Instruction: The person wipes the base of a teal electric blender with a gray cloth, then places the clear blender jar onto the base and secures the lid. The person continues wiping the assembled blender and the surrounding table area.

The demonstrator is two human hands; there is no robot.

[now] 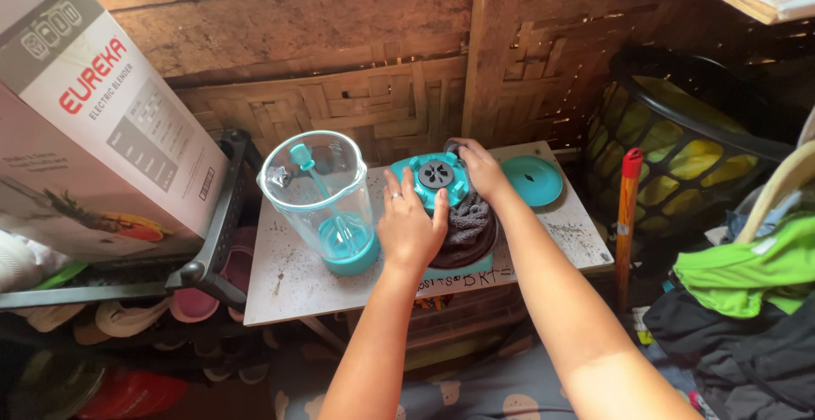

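Note:
A teal blender base [435, 178] stands on a small white table [293, 276]. My left hand [410, 226] lies flat against its near left side, fingers spread, a ring on one finger. At its far right side my right hand [480, 168] presses a dark grey cloth [469, 231], which drapes down the base's right front. Left of the base stands a clear blender jar [318, 195] with a teal bottom and a teal stirrer inside. A round teal lid [531, 180] lies on the table to the right.
A large cardboard appliance box [93, 123] rests on a black rack [216, 259] at left. A black basket [688, 144] with yellow cloth stands at right, with an orange stick [626, 216] beside the table. Clothes [747, 301] are piled at lower right. A woven wall lies behind.

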